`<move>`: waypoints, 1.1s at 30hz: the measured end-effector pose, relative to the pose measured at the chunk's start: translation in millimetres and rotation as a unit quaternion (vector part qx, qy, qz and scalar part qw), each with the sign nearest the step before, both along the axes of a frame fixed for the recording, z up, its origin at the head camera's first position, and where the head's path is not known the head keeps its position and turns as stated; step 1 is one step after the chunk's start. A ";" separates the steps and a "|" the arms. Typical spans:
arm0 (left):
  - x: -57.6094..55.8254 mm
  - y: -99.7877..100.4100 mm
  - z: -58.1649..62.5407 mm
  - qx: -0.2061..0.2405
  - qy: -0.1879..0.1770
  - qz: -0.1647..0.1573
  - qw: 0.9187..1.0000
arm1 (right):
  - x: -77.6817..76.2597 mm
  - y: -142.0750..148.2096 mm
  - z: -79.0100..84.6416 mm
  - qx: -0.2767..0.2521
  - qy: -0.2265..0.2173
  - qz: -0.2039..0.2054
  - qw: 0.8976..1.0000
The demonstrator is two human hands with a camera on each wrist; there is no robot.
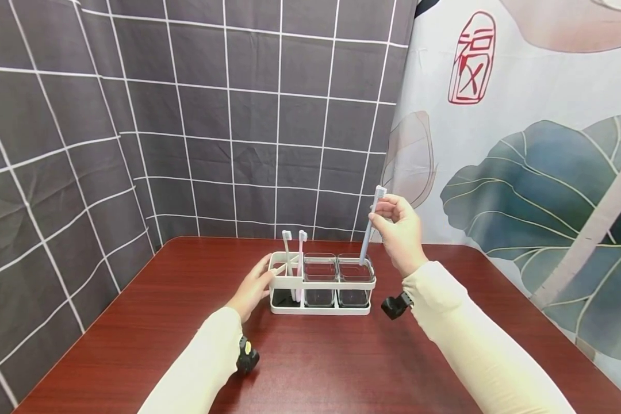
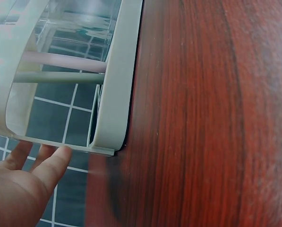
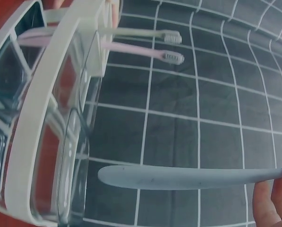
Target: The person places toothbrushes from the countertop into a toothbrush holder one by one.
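My right hand [image 1: 402, 233] pinches a blue toothbrush [image 1: 368, 230] near its head, bristles at the top. The handle slants down toward the right-hand clear cup [image 1: 349, 260]; the right wrist view shows its rounded end [image 3: 112, 175] just apart from the cup's rim. A white toothbrush holder [image 1: 336, 311] stands on the table. Against its left end rest the fingertips of my left hand [image 1: 250, 290], with the thumb [image 2: 55, 165] at the end's edge. A pale green toothbrush [image 1: 287, 247] and a pink toothbrush [image 1: 301, 250] stand upright in the holder's left compartment.
Another clear cup [image 1: 319, 261] sits in the holder's middle section. The reddish-brown table [image 1: 310, 356] reaches back to a dark grey gridded curtain [image 1: 248, 115]. On the right hangs a cloth [image 1: 429, 63] with painted leaves.
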State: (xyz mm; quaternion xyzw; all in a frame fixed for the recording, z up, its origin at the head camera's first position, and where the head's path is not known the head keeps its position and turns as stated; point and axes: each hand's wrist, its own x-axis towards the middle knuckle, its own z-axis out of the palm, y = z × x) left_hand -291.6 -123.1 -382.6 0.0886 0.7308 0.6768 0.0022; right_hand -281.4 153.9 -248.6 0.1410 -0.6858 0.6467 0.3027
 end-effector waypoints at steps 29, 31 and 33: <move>-1.3 0.2 0.5 0.005 -0.010 0.002 1.000 | 11.5 -57.5 -8.9 -0.047 0.049 0.078 0.995; -0.6 0.2 0.7 0.004 -0.009 0.001 1.000 | 12.1 -60.7 -9.4 -0.049 0.054 0.077 0.994; 0.7 0.3 1.5 0.004 -0.008 0.000 1.000 | 12.9 -64.1 -10.0 -0.054 0.056 0.077 0.994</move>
